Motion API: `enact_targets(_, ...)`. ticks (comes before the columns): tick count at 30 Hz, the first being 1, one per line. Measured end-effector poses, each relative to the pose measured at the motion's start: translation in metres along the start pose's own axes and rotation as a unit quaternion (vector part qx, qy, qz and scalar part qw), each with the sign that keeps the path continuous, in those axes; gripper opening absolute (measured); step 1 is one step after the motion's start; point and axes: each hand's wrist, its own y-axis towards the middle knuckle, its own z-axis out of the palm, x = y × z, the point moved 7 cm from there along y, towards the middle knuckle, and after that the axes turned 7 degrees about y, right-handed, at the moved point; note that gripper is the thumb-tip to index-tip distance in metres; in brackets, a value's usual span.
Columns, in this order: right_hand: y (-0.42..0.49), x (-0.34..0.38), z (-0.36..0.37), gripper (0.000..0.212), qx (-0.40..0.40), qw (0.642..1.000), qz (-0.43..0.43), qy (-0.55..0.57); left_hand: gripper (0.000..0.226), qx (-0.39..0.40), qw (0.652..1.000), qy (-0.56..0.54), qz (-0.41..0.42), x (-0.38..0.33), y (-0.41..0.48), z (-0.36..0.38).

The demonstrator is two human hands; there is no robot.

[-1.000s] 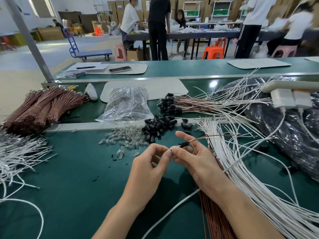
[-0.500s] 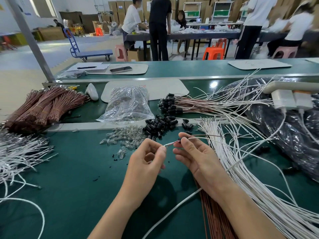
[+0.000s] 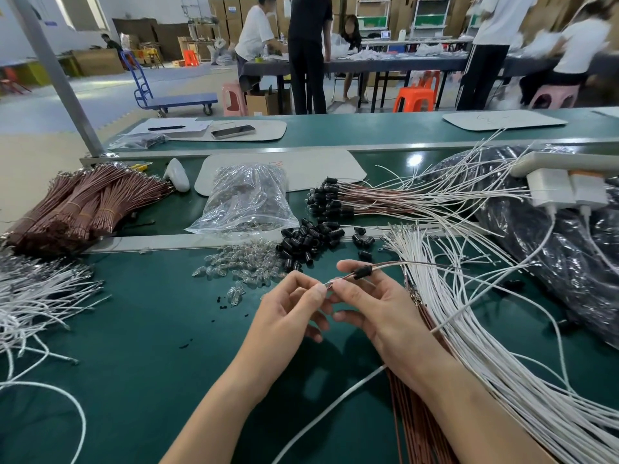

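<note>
Assembly of one lamp lead is under way: the wire, a thin brown-and-pale pair, is held just above the counter between my two hands. My left hand pinches its near tip between thumb and forefinger, where I make out what looks like a small clear bulb, though it is too small to be sure how it sits. My right hand grips the wire just behind that tip, with the forefinger stretched out under it. A black cap is already threaded on and sits a little back from the end, so I judge the threading done and the joining at the tip in progress. Sliding the cap down over the bulb is not yet done. Just beyond my hands lie the loose bulbs and the heap of spare caps, with a bag of bulbs behind them. The finished leads lie farther back, caps to the left. To my right, the white wires fan out, and brown bundles wait at far left, so I reckon much of the batch remains.
</note>
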Motion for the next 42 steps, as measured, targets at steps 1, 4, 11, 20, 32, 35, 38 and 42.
enact_targets(1,0.000,0.000,0.000,0.028,0.000,1.000,0.000,-0.001,0.023,0.000,1.000,0.001,0.000,0.000,-0.001,0.000)
enact_targets(4,-0.001,0.000,0.000,0.030,0.000,1.000,-0.001,-0.007,0.024,0.001,1.000,0.005,-0.001,0.001,-0.001,0.000)
enact_targets(11,0.002,-0.001,-0.003,0.030,0.001,1.000,-0.002,-0.020,0.029,-0.022,0.999,0.030,0.020,0.001,0.000,-0.002)
enact_targets(20,0.001,-0.002,-0.004,0.036,0.004,1.000,0.003,-0.006,0.020,-0.104,0.980,0.145,0.088,-0.002,-0.002,-0.008)
enact_targets(32,0.001,-0.005,-0.002,0.052,0.008,1.000,0.015,0.021,0.025,-0.119,0.952,0.248,0.132,-0.004,-0.006,-0.007)
enact_targets(35,0.001,-0.007,0.000,0.054,0.008,0.999,0.027,0.035,0.025,-0.121,0.950,0.255,0.133,-0.004,-0.005,-0.007)
enact_targets(38,0.000,-0.008,0.000,0.056,0.002,0.998,0.036,0.043,0.025,-0.121,0.947,0.266,0.137,-0.003,-0.006,-0.007)
enact_targets(42,0.001,-0.007,-0.001,0.056,-0.010,0.999,0.027,0.028,0.026,-0.113,0.945,0.274,0.138,-0.003,-0.006,-0.005)
